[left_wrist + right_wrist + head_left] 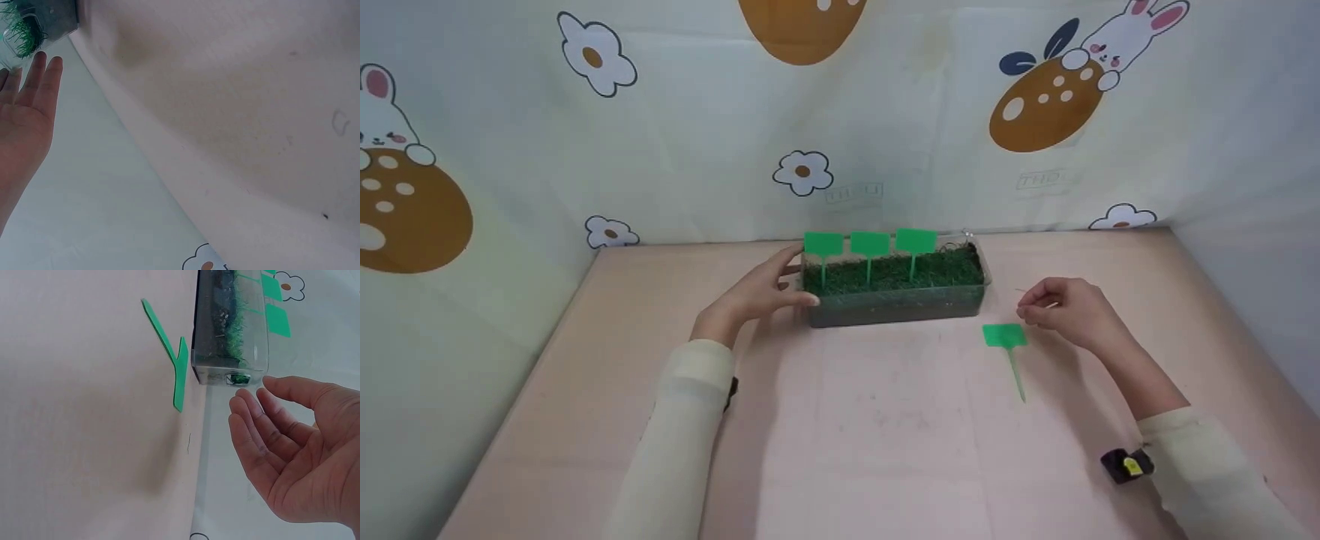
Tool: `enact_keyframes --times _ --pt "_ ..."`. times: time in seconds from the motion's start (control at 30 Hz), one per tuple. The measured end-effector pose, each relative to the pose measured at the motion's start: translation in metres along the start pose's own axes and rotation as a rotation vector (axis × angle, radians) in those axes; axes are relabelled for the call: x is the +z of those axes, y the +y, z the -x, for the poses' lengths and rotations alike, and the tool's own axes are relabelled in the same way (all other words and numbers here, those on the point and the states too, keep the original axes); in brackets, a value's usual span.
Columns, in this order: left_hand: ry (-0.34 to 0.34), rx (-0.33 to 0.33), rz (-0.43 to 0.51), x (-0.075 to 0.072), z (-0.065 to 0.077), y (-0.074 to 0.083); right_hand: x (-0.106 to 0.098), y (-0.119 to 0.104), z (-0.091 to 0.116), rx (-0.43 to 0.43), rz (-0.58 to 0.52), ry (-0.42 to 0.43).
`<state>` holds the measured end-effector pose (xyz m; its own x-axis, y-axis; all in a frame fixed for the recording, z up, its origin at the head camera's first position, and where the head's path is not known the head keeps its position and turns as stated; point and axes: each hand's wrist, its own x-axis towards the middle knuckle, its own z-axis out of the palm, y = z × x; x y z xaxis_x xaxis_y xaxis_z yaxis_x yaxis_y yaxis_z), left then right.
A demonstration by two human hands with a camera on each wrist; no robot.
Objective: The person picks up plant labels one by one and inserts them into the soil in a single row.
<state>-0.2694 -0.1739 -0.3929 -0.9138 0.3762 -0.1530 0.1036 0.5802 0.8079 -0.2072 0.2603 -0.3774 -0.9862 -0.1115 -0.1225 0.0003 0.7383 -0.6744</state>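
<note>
A clear rectangular planter box (896, 306) with green grass (952, 262) over dark filling stands toward the back of the table. Three green plant labels (870, 244) stick up in a row from the grass. My left hand (757, 292) holds the box's left end, thumb at the front wall and index finger at the back corner; in the left wrist view its other fingers (49, 81) are straight beside that end. Another green plant label (1005, 337) lies on the table. My right hand (1065, 307) hovers near it, fingers loosely bent and holding nothing in the right wrist view.
A pale sheet (697, 150) printed with rabbits and flowers rises behind the table and along its sides. The box stands near its lower edge. A thin dark strand (189, 443) shows on the pinkish tabletop (885, 442) near the loose label.
</note>
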Motion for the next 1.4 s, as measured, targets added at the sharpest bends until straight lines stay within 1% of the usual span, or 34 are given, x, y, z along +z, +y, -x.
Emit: enact_keyframes --times 0.33,0.57,0.8,1.03,1.4 --pt "0.004 -0.004 0.007 0.0004 0.0005 0.0002 0.0005 0.0017 0.0014 0.012 0.020 -0.008" --pt "-0.010 0.022 0.024 -0.0002 0.0008 0.0017 0.0019 0.0037 0.0019 0.023 -0.001 -0.014" --pt "-0.004 0.012 0.008 -0.0001 -0.0003 0.0003 0.0027 0.0051 0.0026 0.019 0.021 -0.025" --pt "0.005 -0.010 0.011 0.0003 0.0002 0.0007 0.0034 0.0062 0.0033 0.034 0.049 -0.049" --pt "0.000 0.007 0.018 0.0005 -0.0008 -0.0003 0.0035 0.0094 0.0047 0.028 0.068 -0.055"
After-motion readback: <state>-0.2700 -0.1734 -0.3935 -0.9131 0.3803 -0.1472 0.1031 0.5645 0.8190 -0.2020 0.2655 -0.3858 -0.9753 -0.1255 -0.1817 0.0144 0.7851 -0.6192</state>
